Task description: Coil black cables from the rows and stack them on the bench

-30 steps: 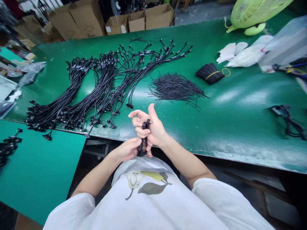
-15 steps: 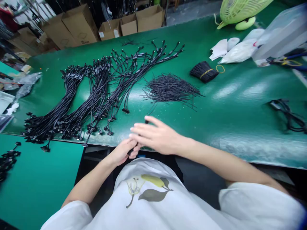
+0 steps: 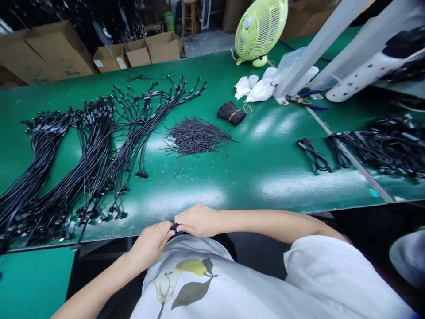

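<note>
L hand (image 3: 151,241) & R hand (image 3: 197,221) both grip a black cable (image 3: 174,227) btwn them, just in front of the shirt by the bench edge (mostly hidden under fingers, so can't tell if a tie's on it). Beyond, on the green bench (image 3: 252,175): a pile of thin black ties (image 3: 197,136), w/ a banded bundle (image 3: 230,113) behind it to the R. Progress, prob.: looped cables (image 3: 388,146) at far R look done; long loose cables (image 3: 99,137) at L look left to do, lots of 'em. Vs prev. frame: view's swung R, showing more looped cables; R hand's fingers, spread over L hand then, now curl in.
</note>
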